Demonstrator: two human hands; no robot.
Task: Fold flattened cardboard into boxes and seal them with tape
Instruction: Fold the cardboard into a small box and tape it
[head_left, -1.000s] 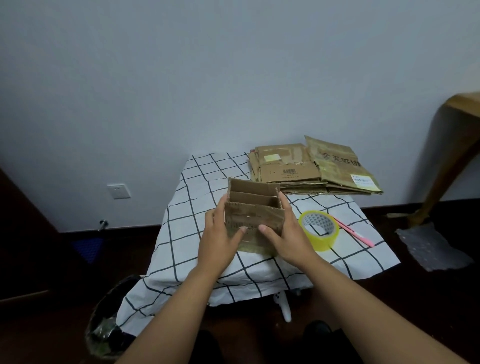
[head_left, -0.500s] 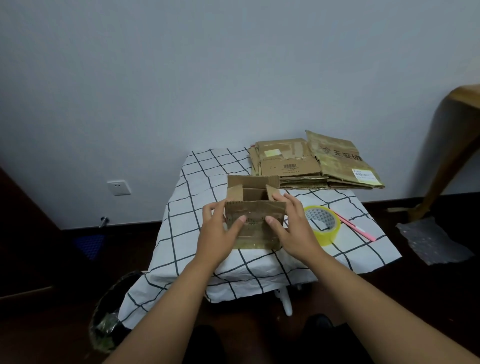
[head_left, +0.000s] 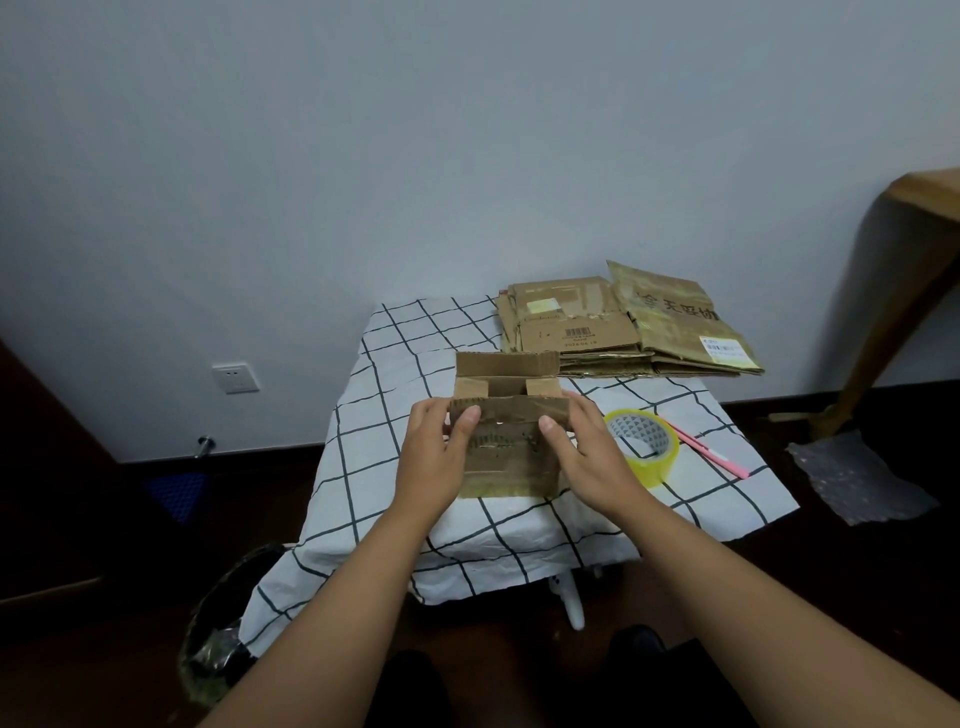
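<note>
A small brown cardboard box (head_left: 509, 457) stands on the checked tablecloth (head_left: 395, 467) with its top open. Its far flap stands up and the two side flaps lie folded inward. My left hand (head_left: 434, 457) grips the box's left side, thumb on the near flap. My right hand (head_left: 584, 452) grips the right side, thumb also on the near flap. A roll of yellow tape (head_left: 641, 447) lies just right of my right hand. A stack of flattened cardboard (head_left: 623, 327) lies at the table's back right.
A pink cutter (head_left: 709, 452) lies right of the tape. A bin with a bag (head_left: 218, 634) stands on the floor at the lower left. Bubble wrap (head_left: 857, 478) lies on the floor at right, beside a wooden furniture leg (head_left: 883, 332). A wall socket (head_left: 235, 378) is at left.
The box's two side flaps have been folded inward and the far flap stands more upright. Both hands have shifted so the thumbs lie on the near flap.
</note>
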